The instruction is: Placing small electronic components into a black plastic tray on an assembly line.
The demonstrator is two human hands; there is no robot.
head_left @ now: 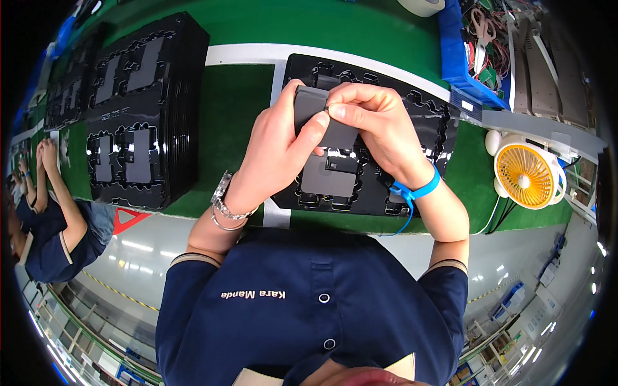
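Note:
My left hand [273,145] is wrapped round a flat dark-grey rectangular block [338,136], its thumb lying across the face. My right hand [380,119] meets the block's edge with thumb and forefinger pinched together; whatever small thing is between those fingertips is too hidden to name. Both hands are over a black moulded plastic tray [373,186] with shaped pockets. Just below the hands, a similar grey piece [327,183] sits in one of the pockets.
A tall stack of black trays [180,96] holding grey pieces stands to the left. On the right are an orange-and-white fan [524,172] and a blue bin [454,61] with scissors [481,42] and wires. A tape roll [421,5] lies far back. Another person [71,225] works at far left.

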